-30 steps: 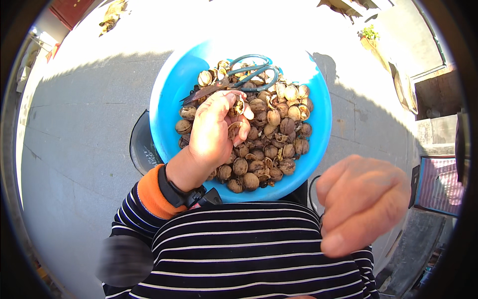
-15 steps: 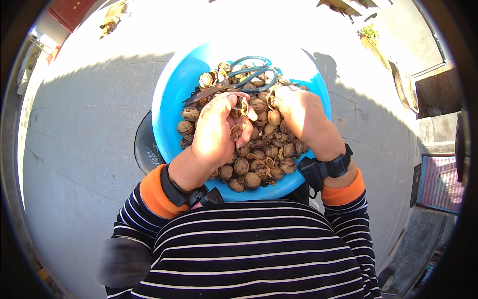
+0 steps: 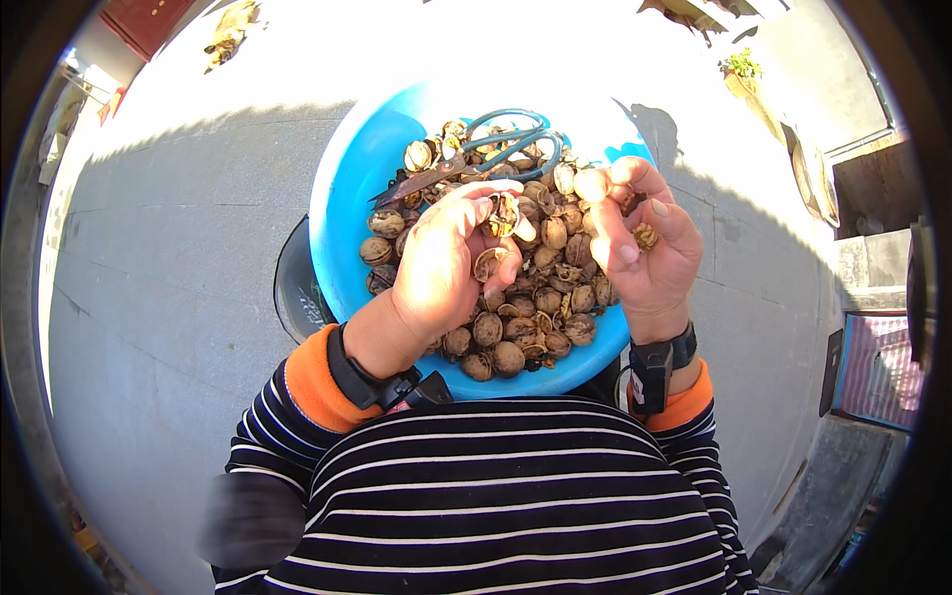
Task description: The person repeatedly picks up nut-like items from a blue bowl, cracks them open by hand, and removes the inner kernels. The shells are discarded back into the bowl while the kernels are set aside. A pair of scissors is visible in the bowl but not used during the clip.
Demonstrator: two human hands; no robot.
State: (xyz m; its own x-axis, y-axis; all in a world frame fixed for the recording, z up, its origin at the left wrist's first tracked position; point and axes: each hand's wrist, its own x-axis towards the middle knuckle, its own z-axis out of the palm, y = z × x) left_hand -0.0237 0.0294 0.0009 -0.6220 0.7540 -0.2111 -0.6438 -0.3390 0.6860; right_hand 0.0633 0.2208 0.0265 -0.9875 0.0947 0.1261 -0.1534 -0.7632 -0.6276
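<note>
My left hand is closed over the blue basin, holding a cracked walnut between thumb and fingers. A half walnut shell also rests in its curled fingers. My right hand is turned palm up over the basin's right side, fingers bent around a small piece of walnut kernel. Below both hands, whole walnuts and broken shells fill the blue basin. Scissors with blue-green handles lie across the pile at its far side, blades pointing left.
A dark container stands against the basin's left side. Grey paving surrounds it, brightly sunlit farther off. An animal lies at the far left. At the far right is a green plant; striped cloth shows at the right edge.
My right hand has drawn back to the right and rolled palm up, exposing the kernel piece. My left hand keeps its hold on the cracked walnut, shifting only slightly.
</note>
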